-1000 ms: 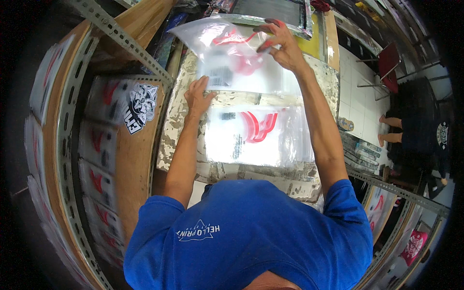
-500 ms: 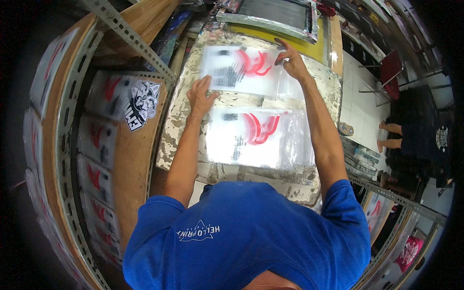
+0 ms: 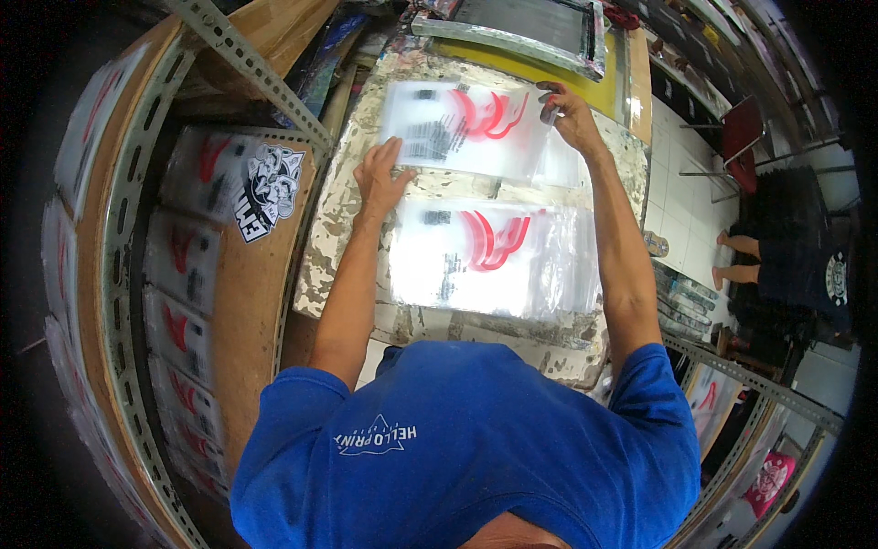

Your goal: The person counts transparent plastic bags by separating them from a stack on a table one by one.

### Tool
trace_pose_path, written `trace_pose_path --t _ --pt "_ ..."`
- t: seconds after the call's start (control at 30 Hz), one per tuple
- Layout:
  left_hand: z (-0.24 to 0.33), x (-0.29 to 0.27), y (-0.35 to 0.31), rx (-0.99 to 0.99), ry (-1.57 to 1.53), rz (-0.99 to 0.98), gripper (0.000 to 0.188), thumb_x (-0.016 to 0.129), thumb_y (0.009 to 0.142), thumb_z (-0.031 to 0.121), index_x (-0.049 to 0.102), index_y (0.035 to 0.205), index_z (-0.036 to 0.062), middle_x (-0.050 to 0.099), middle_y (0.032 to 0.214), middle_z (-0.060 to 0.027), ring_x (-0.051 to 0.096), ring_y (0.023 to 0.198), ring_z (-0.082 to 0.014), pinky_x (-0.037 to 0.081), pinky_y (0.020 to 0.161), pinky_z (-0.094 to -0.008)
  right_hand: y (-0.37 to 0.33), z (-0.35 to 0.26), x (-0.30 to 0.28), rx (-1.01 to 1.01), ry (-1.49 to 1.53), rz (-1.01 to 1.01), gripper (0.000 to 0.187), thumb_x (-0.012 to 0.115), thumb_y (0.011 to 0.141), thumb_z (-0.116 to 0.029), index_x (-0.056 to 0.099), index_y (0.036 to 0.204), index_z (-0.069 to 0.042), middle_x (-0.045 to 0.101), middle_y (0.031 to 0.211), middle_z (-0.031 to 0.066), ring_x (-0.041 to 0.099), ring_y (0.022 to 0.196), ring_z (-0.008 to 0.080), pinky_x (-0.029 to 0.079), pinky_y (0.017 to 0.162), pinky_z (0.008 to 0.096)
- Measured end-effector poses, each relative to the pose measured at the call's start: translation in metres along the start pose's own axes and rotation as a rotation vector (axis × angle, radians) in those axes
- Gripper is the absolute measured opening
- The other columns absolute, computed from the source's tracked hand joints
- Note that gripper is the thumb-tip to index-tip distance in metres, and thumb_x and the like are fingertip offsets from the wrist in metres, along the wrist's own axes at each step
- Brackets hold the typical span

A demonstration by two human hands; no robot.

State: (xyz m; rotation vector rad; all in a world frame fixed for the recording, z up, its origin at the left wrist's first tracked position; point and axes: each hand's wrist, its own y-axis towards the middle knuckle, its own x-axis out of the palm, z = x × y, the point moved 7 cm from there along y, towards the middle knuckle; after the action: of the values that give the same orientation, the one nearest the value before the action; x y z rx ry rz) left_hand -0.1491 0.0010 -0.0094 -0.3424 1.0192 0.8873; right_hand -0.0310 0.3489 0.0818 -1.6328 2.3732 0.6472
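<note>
Two stacks of clear plastic bags with red and black print lie on the worn, paint-flecked table (image 3: 322,261). Beside the left edge of the far bags (image 3: 425,123) rests my left hand (image 3: 380,176), fingers stretched and tips touching that edge. At the far right corner of the same stack, my right hand (image 3: 572,119) has its dark-stained fingers bent together on the edge of the top plastic bag, which looks slightly raised there. The near bags (image 3: 439,265) lie flat between my forearms, untouched.
Behind the bags stands a framed printing screen (image 3: 526,27) over a yellow board (image 3: 576,87). A metal-framed shelf (image 3: 251,302) holding more printed bags is close on my left. To the right are a red chair (image 3: 739,142) and another person's legs (image 3: 739,258).
My right hand has moved slightly right, and its fingers have closed on the far bag's corner, where the plastic now lifts. My left hand stays at the left edge.
</note>
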Motion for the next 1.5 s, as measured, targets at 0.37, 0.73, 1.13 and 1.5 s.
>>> trace_pose_path --t 0.37,0.73,1.13,1.5 --pt "0.001 -0.001 0.000 0.023 0.004 0.022 0.069 0.076 0.077 0.032 0.052 0.139 0.0144 0.043 0.149 -0.0037 0.034 0.136 -0.0259 0.021 0.109 -0.0480 -0.005 -0.070 -0.049 -0.223 -0.226 0.113 0.021 0.063 0.067 0.017 0.062 0.080 0.000 0.058 0.125 0.0081 0.057 0.106 0.0194 0.046 0.093 0.0326" --pt "-0.005 -0.007 0.002 0.004 -0.096 0.114 0.057 0.078 0.074 0.036 0.065 0.125 0.0134 0.048 0.144 -0.0059 0.040 0.132 -0.0266 0.026 0.107 -0.0457 -0.060 -0.163 -0.093 -0.209 -0.269 0.228 0.024 0.057 0.065 0.016 0.061 0.084 0.004 0.057 0.127 0.0163 0.057 0.116 0.0263 0.043 0.100 0.0336" --pt "-0.015 -0.010 0.000 -0.037 -0.300 0.204 0.044 0.080 0.073 0.029 0.073 0.112 0.0113 0.052 0.140 -0.0081 0.044 0.129 -0.0247 0.032 0.104 -0.0423 -0.172 -0.258 -0.073 -0.199 -0.083 0.096 0.002 0.065 0.062 0.002 0.062 0.062 0.002 0.058 0.112 0.0333 0.065 0.095 0.0395 0.057 0.075 0.0428" --pt "0.117 0.015 -0.054 -0.125 -1.514 -0.364 0.093 0.072 0.085 0.039 0.019 0.153 0.0043 0.048 0.141 -0.0145 0.049 0.124 -0.0221 0.038 0.107 -0.0392 -0.191 -0.235 -0.096 -0.228 0.278 0.439 0.029 0.077 0.065 -0.002 0.050 0.056 -0.002 0.058 0.114 0.0310 0.062 0.101 0.0379 0.058 0.072 0.0436"
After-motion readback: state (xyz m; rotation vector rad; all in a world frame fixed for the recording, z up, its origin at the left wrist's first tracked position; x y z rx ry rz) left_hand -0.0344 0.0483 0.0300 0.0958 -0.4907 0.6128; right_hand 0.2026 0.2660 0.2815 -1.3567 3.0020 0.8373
